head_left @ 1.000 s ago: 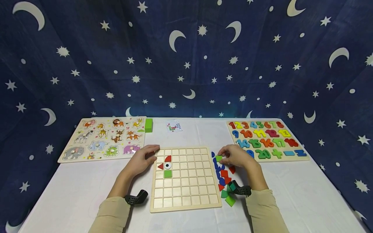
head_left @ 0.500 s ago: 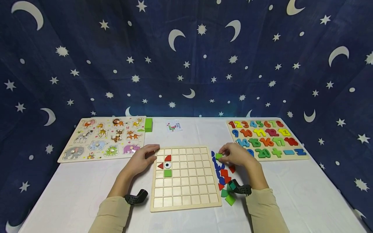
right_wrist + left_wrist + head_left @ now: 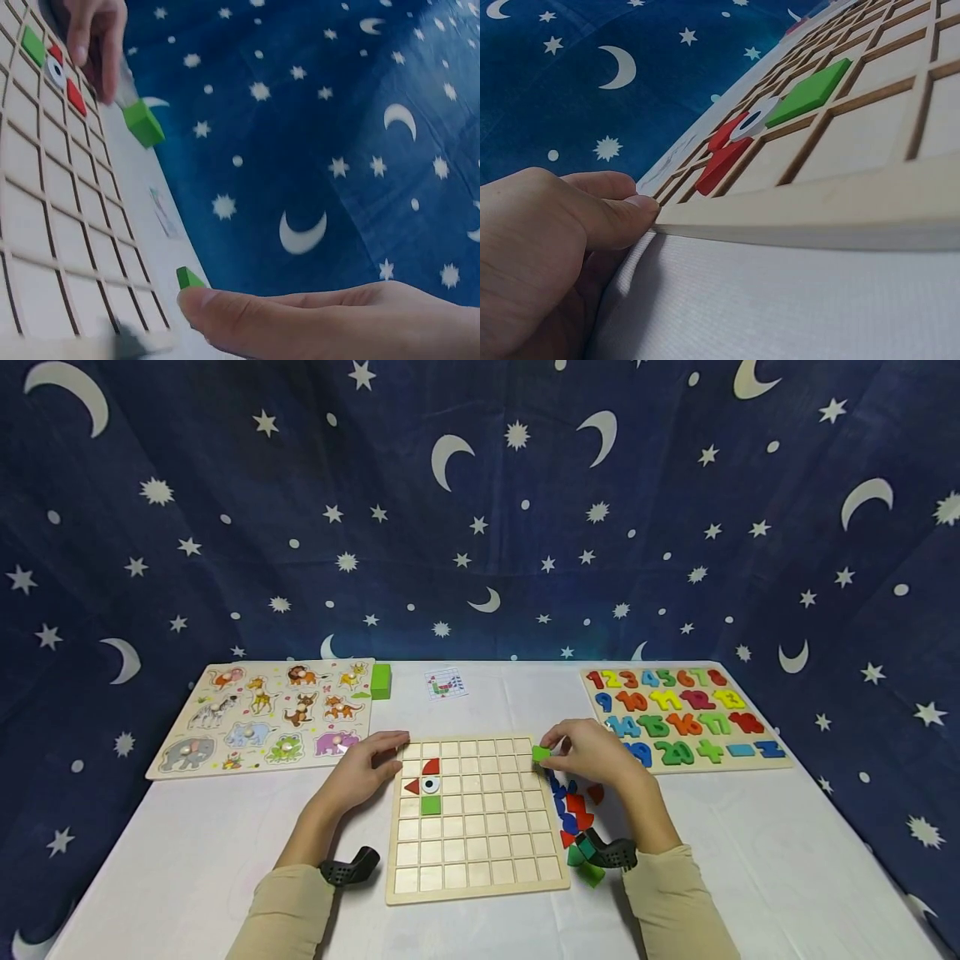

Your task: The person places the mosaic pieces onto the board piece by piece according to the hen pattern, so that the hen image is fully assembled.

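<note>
A wooden grid board [image 3: 478, 893] lies flat on the white table. My left hand [image 3: 369, 770] holds its far left corner, thumb at the edge [image 3: 634, 217]. Set in the board's left cells are a green square [image 3: 431, 805], a white round piece with a black dot [image 3: 431, 784], a red quarter-circle [image 3: 431, 767] and a red triangle [image 3: 412, 787]. My right hand [image 3: 588, 750] pinches another green square piece [image 3: 541, 754] between thumb and fingers, over the board's far right corner. In the right wrist view, the fingertips cover much of this green piece [image 3: 188, 278].
Loose blue pieces [image 3: 558, 803], red pieces [image 3: 576, 804] and green pieces [image 3: 592, 874] lie along the board's right side. A small pattern card [image 3: 447, 683] lies behind it. An animal puzzle [image 3: 247, 710], green block [image 3: 381, 682] and number puzzle [image 3: 675, 714] stand farther back.
My right hand has lifted the green square from among the loose pieces and moved left with it to the board's far right corner. The left hand stays at the board's corner.
</note>
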The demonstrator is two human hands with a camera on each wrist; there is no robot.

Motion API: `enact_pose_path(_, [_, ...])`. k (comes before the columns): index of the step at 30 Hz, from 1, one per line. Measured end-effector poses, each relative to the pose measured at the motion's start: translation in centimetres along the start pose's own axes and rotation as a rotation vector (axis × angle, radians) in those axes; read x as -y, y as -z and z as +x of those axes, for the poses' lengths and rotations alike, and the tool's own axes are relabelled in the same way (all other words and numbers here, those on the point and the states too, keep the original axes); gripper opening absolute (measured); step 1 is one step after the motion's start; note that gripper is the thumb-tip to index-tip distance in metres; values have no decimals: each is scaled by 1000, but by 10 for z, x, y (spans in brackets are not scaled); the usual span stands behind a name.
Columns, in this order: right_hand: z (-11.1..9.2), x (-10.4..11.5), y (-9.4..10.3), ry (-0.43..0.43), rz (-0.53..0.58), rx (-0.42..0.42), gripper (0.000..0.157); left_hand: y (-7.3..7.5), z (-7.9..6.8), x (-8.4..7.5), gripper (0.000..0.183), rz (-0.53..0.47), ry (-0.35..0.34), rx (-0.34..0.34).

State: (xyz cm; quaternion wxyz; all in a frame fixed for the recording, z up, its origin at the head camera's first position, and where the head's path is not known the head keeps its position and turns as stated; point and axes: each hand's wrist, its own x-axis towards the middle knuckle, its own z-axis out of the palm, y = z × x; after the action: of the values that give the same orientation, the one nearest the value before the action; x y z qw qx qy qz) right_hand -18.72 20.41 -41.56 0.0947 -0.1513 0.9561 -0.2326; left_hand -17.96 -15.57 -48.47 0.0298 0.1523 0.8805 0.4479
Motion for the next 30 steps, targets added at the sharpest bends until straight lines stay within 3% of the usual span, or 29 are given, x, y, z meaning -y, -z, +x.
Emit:
enact_pose_path(19, [0, 64, -41, 271, -191, -29, 24, -2, -1, 3, 46, -12, -26, -15])
enact_pose_path(30, [-6, 100, -76, 421, -190, -13, 24, 0, 0, 2, 45, -4, -23, -11])
